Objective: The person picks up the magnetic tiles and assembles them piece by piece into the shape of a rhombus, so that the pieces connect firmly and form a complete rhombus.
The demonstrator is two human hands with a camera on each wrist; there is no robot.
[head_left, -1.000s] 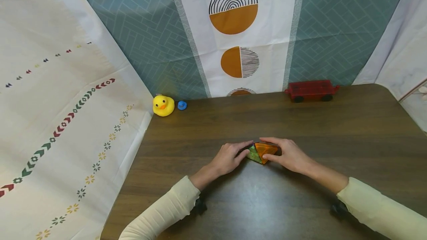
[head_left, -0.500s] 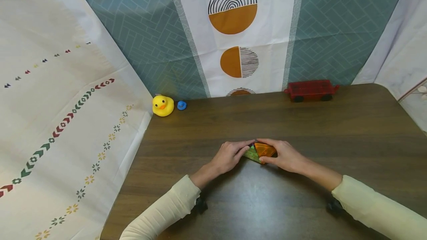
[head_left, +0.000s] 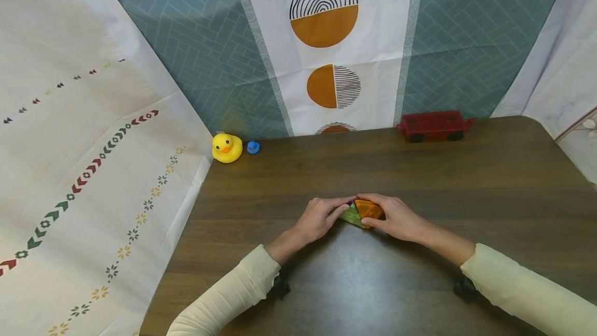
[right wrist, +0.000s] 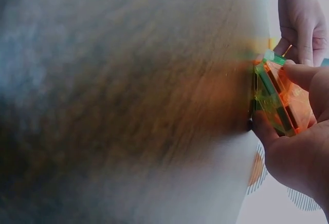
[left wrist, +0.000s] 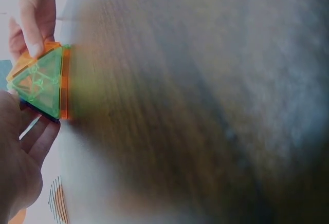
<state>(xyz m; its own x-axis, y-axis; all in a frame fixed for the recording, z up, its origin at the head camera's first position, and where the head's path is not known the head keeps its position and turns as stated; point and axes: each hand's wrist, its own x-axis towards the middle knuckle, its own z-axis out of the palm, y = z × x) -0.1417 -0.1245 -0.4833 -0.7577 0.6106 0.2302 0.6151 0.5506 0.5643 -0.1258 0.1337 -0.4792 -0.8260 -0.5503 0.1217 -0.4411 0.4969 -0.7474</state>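
Note:
In the head view a small pyramid of translucent triangular magnetic tiles stands on the table, between both hands. Its green tile faces the front left and its orange tile the right. My left hand holds the left side; in the left wrist view the thumb is at the tip of the green tile, with fingers behind a dark-edged side. The right hand pinches the orange side, thumb in front and fingers at the back. An orange strip runs along the base. The rear faces are mostly hidden.
At the back left of the wooden table sit a yellow rubber duck and a small blue duck. A red toy wagon with black wheels stands at the back right. Patterned cloths hang behind and to the left.
The right hand has shifted a little to the left with the orange tile, its fingers coming close to the left fingertips. The left hand has hardly moved.

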